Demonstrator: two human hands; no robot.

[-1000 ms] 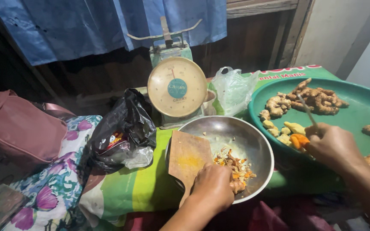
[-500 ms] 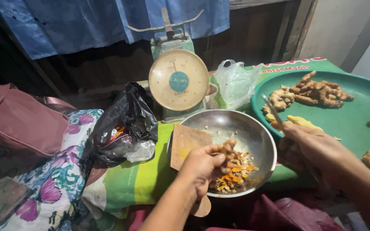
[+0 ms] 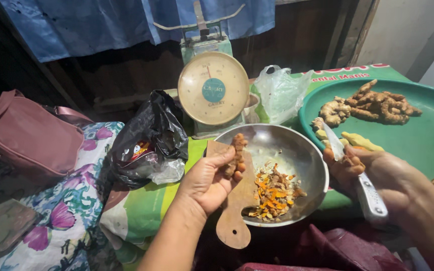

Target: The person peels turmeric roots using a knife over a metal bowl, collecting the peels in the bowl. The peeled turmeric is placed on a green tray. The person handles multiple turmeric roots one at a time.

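While palm-up, left hand (image 3: 211,181) around root (image 3: 235,153)

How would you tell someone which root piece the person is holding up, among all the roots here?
Start at the round metal bowl below the weighing scale. A small wooden cutting board leans on its near-left rim. The left hand pinches one knobbly brown root above that board; it is whole, unlike the orange chopped bits in the bowl.
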